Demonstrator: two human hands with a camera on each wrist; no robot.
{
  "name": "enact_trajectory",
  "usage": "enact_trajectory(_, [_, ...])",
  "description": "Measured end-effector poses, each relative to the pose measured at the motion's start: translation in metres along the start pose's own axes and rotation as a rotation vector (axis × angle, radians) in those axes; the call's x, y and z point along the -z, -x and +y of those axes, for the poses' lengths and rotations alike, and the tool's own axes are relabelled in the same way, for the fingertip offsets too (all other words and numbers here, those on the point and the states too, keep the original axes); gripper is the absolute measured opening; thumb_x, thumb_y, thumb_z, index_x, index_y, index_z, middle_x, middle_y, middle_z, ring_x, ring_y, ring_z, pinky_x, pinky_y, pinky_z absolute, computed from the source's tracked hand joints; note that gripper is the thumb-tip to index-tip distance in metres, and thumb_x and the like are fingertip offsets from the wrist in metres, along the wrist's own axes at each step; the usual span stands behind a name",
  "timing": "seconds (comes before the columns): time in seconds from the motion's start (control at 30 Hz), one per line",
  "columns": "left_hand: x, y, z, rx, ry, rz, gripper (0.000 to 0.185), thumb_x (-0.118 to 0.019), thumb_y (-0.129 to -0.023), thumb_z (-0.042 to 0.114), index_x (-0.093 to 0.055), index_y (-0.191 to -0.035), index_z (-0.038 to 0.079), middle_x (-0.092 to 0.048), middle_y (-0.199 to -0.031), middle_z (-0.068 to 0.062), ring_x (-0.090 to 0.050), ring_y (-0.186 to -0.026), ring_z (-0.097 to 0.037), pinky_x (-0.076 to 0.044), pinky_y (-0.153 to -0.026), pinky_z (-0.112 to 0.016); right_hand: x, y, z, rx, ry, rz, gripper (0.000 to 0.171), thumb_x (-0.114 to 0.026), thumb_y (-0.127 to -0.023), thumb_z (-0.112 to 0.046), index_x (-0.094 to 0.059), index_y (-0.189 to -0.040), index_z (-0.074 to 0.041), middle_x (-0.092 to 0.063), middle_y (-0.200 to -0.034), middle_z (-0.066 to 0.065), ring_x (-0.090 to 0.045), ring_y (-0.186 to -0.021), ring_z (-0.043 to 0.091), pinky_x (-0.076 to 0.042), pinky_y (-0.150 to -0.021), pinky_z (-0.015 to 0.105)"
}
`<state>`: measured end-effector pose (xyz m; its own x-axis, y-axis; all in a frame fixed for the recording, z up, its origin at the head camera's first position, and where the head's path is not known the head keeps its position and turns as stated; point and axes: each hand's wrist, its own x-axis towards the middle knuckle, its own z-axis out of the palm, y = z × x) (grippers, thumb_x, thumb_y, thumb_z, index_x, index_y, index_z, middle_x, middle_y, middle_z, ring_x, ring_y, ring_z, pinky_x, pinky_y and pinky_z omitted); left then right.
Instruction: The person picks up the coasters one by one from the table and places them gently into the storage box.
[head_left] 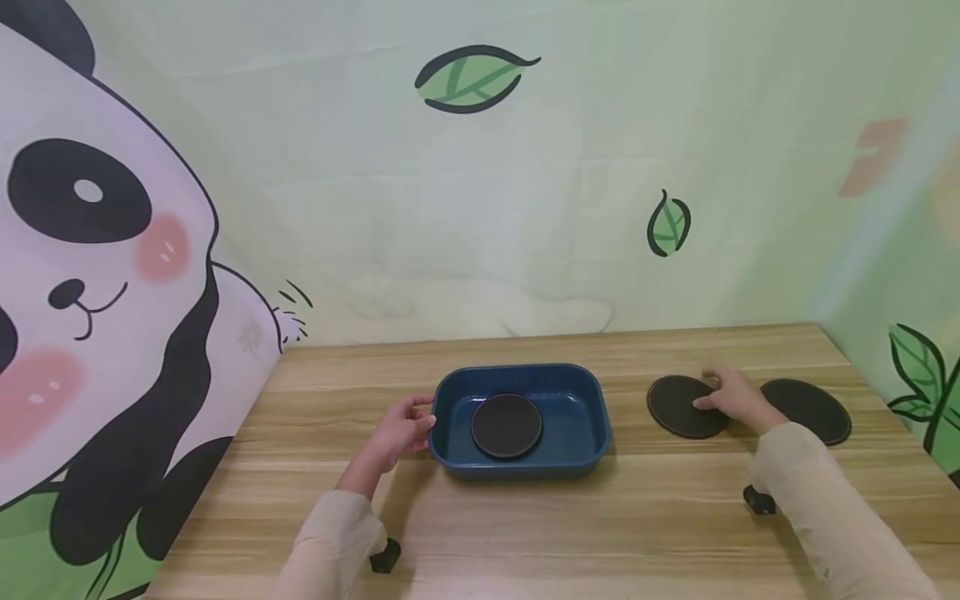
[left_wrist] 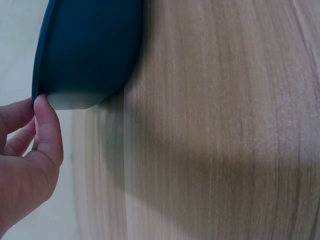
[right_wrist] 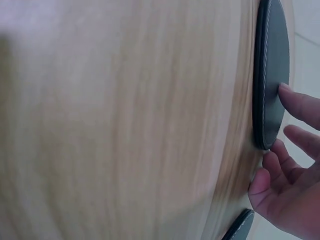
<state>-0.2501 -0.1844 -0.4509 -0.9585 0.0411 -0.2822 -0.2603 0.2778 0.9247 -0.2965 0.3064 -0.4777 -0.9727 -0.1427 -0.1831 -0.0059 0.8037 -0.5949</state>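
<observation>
A dark blue rectangular dish (head_left: 517,468) with rounded corners stands on the table, and a round black coaster (head_left: 507,426) lies inside it. My left hand (head_left: 402,432) pinches the dish's left rim between thumb and fingers, seen close up in the left wrist view. Farther right, my right hand (head_left: 738,400) reaches over a second round black coaster (head_left: 678,410) lying on the table. One fingertip touches that coaster's top, while other fingers bend loosely beside its stitched edge. A third black coaster (head_left: 813,410) lies partly behind the right hand.
Everything stands on a wood-grain table (head_left: 600,533). Behind it hangs a pale green backdrop (head_left: 360,167) with a printed panda and leaves. Small black devices sit by both sleeve cuffs.
</observation>
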Motion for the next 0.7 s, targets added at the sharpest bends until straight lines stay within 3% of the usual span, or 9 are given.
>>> enact_trajectory(0.2, [0.0005, -0.0011, -0.0002, 0.009, -0.002, -0.009, 0.037, -0.049, -0.088, 0.003, -0.043, -0.124, 0.002, -0.045, -0.087, -0.006, -0.054, -0.069, -0.015, -0.046, -0.057, -0.023, 0.0006, 0.0019, -0.0009, 0.042, -0.045, -0.063, 0.056, -0.064, -0.076, -0.013, -0.039, -0.116, 0.018, -0.042, -0.112, 0.04, -0.047, -0.099, 0.047, -0.042, -0.08, 0.049])
enact_trajectory(0.33, [0.0004, -0.001, -0.0004, 0.008, -0.004, -0.006, 0.037, -0.049, -0.087, 0.003, -0.043, -0.123, 0.003, -0.046, -0.087, -0.007, -0.053, -0.069, -0.015, -0.046, -0.057, -0.023, 0.0013, 0.0029, -0.0036, 0.046, -0.058, -0.08, 0.046, -0.065, -0.074, -0.009, -0.044, -0.105, 0.018, -0.051, -0.097, 0.031, -0.052, -0.085, 0.035, -0.044, -0.071, 0.04])
enact_trajectory(0.47, [0.0005, -0.0004, -0.0002, 0.007, -0.004, -0.001, 0.036, -0.049, -0.087, 0.003, -0.044, -0.123, 0.003, -0.046, -0.087, -0.006, -0.053, -0.068, -0.015, -0.046, -0.057, -0.024, 0.0015, 0.003, -0.0052, 0.026, -0.062, -0.091, 0.036, -0.066, -0.073, -0.007, -0.046, -0.095, 0.014, -0.052, -0.085, 0.02, -0.048, -0.077, 0.025, -0.041, -0.065, 0.033])
enact_trajectory(0.7, [0.0002, -0.0008, -0.0003, 0.006, -0.002, 0.001, 0.036, -0.049, -0.087, 0.003, -0.044, -0.123, 0.003, -0.046, -0.087, -0.007, -0.053, -0.068, -0.015, -0.046, -0.056, -0.023, 0.0016, 0.0046, -0.0075, -0.016, -0.094, -0.118, 0.029, -0.065, -0.073, -0.004, -0.043, -0.087, 0.009, -0.046, -0.08, 0.011, -0.041, -0.074, 0.022, -0.035, -0.063, 0.028])
